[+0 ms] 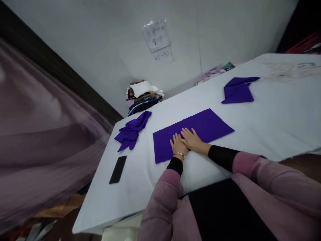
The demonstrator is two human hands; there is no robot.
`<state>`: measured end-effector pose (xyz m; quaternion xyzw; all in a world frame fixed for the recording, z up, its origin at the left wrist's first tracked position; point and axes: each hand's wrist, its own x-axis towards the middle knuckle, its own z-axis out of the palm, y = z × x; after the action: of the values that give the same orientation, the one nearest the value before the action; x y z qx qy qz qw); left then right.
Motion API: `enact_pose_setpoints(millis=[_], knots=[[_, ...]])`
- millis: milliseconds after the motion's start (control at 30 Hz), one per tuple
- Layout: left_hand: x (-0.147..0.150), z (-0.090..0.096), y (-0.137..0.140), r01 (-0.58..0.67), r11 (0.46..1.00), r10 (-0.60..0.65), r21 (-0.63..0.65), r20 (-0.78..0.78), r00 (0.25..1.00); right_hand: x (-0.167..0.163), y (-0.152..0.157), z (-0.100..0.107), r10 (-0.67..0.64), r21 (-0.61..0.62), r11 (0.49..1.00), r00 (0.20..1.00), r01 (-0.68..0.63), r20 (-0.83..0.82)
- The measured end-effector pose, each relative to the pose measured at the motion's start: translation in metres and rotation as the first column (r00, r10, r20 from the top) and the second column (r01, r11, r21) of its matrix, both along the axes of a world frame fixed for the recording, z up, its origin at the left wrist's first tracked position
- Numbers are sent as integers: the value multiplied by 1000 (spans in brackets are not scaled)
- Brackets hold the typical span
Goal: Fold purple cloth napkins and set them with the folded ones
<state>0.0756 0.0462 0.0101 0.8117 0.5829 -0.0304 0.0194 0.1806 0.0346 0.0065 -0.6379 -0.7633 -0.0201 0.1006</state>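
Note:
A flat piece of purple cloth (205, 125) lies spread on the white-covered table (195, 174), its right end cut at a slant. My left hand (178, 145), with a bracelet at the wrist, rests on it palm down, fingers stretched out. Just to the right, my right hand (192, 139) also lies flat on the cloth, fingers extended, its edge touching or overlapping the left hand near the thumbs. Neither hand grips anything. Whatever lies under the palms is hidden.
Left of the cloth sits a crumpled purple cloth (132, 130), with a black phone-like slab (117, 170) nearer me. Another folded purple piece (238, 91) lies at the back right. Behind the table edge stands a stack of clothes (142, 97) against the wall. A mauve curtain (50, 134) hangs at left.

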Motion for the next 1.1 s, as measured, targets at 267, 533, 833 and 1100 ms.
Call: enact_pose_setpoints(millis=[267, 533, 833, 1100], knots=[[-5, -11, 6, -34, 998, 34, 53, -8, 999, 103, -15, -15, -147, -43, 989, 988, 145, -53], [-5, -9, 3, -68, 996, 64, 52, 76, 995, 184, -41, -22, -299, -42, 954, 953, 297, -44], [100, -5, -8, 129, 991, -133, 33, 328, 935, 192, -38, -40, -218, -13, 976, 976, 218, -16], [39, -19, -2, 9, 999, 3, -35, 314, 949, 210, -34, -61, -123, 43, 991, 992, 124, -22]])
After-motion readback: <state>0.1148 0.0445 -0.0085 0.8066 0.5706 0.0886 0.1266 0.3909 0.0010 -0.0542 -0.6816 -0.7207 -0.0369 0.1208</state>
